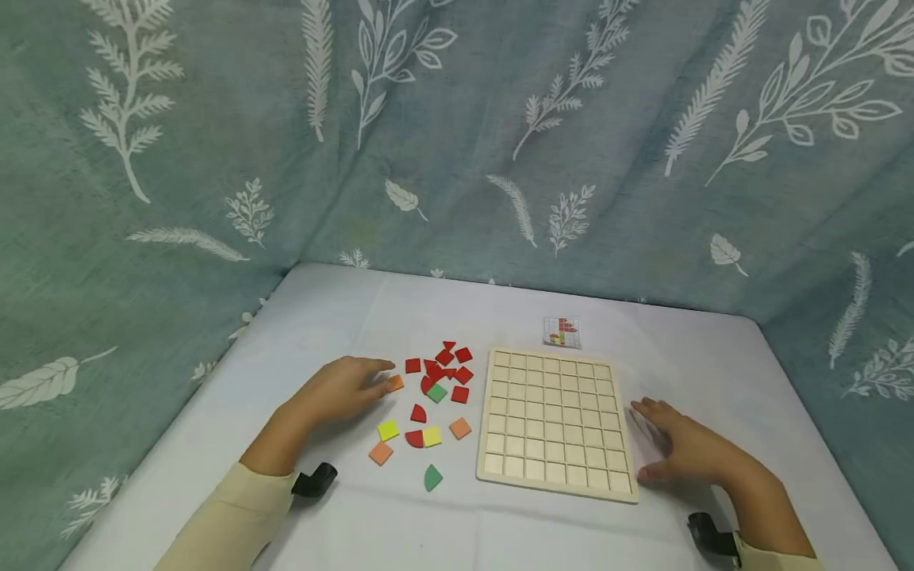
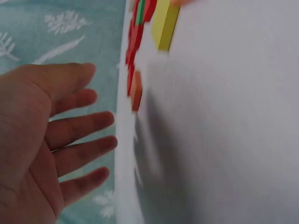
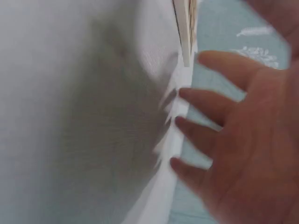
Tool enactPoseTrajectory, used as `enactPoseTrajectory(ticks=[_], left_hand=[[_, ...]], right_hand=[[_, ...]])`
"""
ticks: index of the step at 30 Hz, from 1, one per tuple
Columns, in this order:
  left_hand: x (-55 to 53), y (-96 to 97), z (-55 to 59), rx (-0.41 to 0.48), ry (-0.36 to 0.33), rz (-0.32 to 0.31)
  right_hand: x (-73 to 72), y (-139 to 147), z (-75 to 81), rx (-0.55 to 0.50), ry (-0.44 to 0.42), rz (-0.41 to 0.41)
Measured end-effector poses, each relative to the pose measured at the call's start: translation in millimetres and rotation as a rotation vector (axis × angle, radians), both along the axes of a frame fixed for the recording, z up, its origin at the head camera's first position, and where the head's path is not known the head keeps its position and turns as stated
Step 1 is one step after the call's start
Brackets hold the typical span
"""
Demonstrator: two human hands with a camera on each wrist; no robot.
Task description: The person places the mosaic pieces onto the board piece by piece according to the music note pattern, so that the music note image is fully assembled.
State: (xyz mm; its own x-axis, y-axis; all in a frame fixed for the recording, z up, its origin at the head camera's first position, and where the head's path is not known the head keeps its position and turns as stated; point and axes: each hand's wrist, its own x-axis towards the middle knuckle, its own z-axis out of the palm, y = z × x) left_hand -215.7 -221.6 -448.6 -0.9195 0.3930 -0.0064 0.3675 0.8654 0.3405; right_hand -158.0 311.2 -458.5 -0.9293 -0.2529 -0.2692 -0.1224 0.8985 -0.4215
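My left hand [image 1: 341,390] hovers over the table at the left of the loose tiles, its fingers spread and holding nothing in the left wrist view. Closest to it lies an orange square tile [image 1: 396,383], apart from the fingertips in the left wrist view. Red tiles [image 1: 462,375] of square, triangular and quarter-round shape cluster just beyond. At the right edge of a wooden grid board [image 1: 553,422], my right hand [image 1: 689,450] is held with loosely spread fingers and nothing in it. Whether its thumb touches the board, I cannot tell.
Nearer me are yellow squares [image 1: 389,431], more orange squares [image 1: 382,453] and a green quarter-round tile [image 1: 432,477]. A small printed pattern card [image 1: 562,332] lies behind the board. Patterned curtain [image 1: 457,159] borders the white table [image 1: 400,523] at the back and sides.
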Motion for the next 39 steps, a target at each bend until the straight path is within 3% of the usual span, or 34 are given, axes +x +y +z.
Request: enactPoseTrajectory(ticks=[4,10,15,21,26,30,39], left_hand=[[-11.2,17.6,1.8,0.040,-0.009,-0.032],[-32.9,38.7,-0.7,0.036,-0.006,-0.005],[-50.2,57.3,0.0,0.058,-0.014,0.005],[-64.1,75.4,-5.8,0.090,-0.045,0.023],[-72.3,86.5,-7.1,0.084,-0.076,0.074],[-76.7,93.0,-9.2,0.074,-0.079,0.076],[-73.7,95.2,-20.3,0.035,-0.075,0.122]], right_hand=[[-11.2,0,3.3,-0.061,0.008,0.006],[-26.4,1,8.0,-0.149,0.042,-0.011],[-34.0,4,-8.2,-0.265,0.056,-0.042],[-37.7,6,-25.3,-0.330,0.045,0.010],[-36.9,7,-27.4,-0.316,0.085,0.074],[-36.5,7,-26.3,-0.300,0.106,0.102],[-37.4,5,-31.7,-0.313,0.099,0.116]])
